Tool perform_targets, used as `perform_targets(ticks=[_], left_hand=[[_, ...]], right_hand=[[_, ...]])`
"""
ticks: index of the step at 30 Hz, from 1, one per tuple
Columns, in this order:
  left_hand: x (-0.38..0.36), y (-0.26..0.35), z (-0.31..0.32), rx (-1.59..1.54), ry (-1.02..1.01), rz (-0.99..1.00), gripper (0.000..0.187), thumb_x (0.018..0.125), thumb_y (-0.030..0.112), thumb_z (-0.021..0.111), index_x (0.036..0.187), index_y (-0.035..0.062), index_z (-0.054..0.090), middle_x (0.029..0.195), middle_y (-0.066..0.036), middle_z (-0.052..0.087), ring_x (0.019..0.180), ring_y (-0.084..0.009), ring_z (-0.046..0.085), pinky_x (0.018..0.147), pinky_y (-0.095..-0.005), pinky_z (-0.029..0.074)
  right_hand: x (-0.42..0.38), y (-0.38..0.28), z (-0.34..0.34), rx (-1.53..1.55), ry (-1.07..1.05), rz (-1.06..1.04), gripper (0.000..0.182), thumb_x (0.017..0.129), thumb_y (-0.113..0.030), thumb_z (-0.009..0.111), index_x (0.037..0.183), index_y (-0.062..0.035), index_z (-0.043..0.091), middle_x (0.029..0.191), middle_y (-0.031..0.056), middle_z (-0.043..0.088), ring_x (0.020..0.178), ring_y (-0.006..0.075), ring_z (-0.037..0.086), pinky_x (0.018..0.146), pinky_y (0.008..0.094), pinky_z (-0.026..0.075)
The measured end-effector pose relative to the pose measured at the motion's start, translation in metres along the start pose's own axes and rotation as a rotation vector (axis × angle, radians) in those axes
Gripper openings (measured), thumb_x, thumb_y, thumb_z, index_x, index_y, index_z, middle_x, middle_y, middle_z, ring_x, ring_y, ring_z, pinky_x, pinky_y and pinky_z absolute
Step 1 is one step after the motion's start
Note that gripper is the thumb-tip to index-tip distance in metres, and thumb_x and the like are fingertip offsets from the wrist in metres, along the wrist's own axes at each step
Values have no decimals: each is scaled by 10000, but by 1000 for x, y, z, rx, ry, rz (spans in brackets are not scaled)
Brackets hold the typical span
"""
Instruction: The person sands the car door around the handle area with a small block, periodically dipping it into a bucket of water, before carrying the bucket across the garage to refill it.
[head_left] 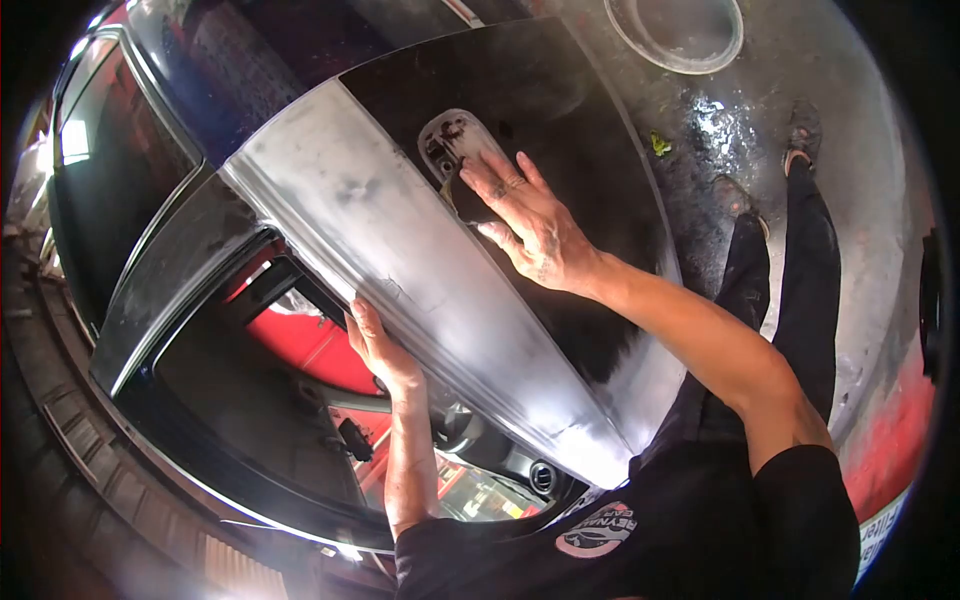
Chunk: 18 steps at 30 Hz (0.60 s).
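A car door panel (330, 190) lies before me, pale grey and scuffed along its upper band, with a dark lower area. My right hand (535, 225) is flat on the dark part beside the oval handle recess (437, 150), fingers spread. Under its fingers and thumb shows the edge of a thin dark sheet (463, 203), mostly hidden by the hand. At the window opening, my left hand (383, 350) holds the door's window edge (325, 275), its thumb on the outer side and its other fingers partly hidden.
Beyond the window opening are a dark car interior, an air vent (543, 477) and red surfaces. A round basin (680, 35) stands on the wet floor at the top. A green leaf-like scrap (660, 143) lies near my shoes. A red panel (880, 440) is at right.
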<state>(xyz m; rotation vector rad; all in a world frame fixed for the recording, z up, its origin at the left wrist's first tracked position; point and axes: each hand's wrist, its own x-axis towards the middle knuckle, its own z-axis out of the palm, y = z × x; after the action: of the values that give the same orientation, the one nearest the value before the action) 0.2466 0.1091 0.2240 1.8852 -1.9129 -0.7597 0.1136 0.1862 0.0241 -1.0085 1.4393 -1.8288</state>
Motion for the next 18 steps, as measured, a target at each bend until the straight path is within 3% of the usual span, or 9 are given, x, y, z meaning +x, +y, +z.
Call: perform_targets(ticks=[2, 7, 9, 13, 16, 18], left_hand=[[-2, 3, -1, -65, 20, -48, 537, 1055, 481, 531, 1269, -10, 575, 1113, -78, 650, 994, -165, 613, 872, -311, 503], [-3, -4, -1, -71, 54, -10, 521, 1058, 475, 527, 1252, -5, 582, 1099, -66, 645, 979, -153, 601, 855, -309, 494], [-4, 1, -4, 79, 28, -37, 607, 1059, 535, 462, 1313, -3, 583, 1189, -75, 633, 1057, -179, 600, 916, -338, 484], [-5, 8, 9, 55, 82, -10, 598, 1060, 536, 459, 1292, 1, 590, 1154, -70, 643, 1037, -179, 608, 905, -348, 488], [-4, 5, 0, 91, 56, -52, 609, 1059, 544, 451, 1293, -2, 587, 1158, -71, 641, 1040, -180, 608, 907, -350, 486], [-6, 3, -5, 79, 46, -53, 617, 1055, 552, 453, 1290, -2, 588, 1158, -70, 640, 1041, -182, 607, 907, -349, 485]], right_hand=[[-3, 1, 5, -29, -26, 14, 748, 872, -85, 729, 1534, -26, 386, 1524, 178, 479, 1469, 351, 390, 1224, 550, 224], [26, 8, 7, 9, -14, -14, 709, 882, -74, 710, 1514, -5, 396, 1523, 182, 476, 1473, 350, 383, 1231, 546, 224], [34, 9, 4, -30, -11, -50, 702, 878, -60, 711, 1505, 8, 402, 1521, 199, 469, 1476, 341, 381, 1233, 546, 228], [-7, 5, 0, 56, -24, 25, 624, 918, -135, 689, 1477, 5, 449, 1448, 168, 549, 1398, 354, 461, 1199, 548, 304], [43, 14, 0, -24, 25, -71, 619, 915, -138, 694, 1472, 0, 462, 1460, 171, 540, 1404, 354, 457, 1199, 556, 300], [34, 15, 0, 30, 2, -56, 625, 914, -145, 698, 1472, 5, 461, 1484, 177, 517, 1429, 348, 434, 1209, 556, 284]])
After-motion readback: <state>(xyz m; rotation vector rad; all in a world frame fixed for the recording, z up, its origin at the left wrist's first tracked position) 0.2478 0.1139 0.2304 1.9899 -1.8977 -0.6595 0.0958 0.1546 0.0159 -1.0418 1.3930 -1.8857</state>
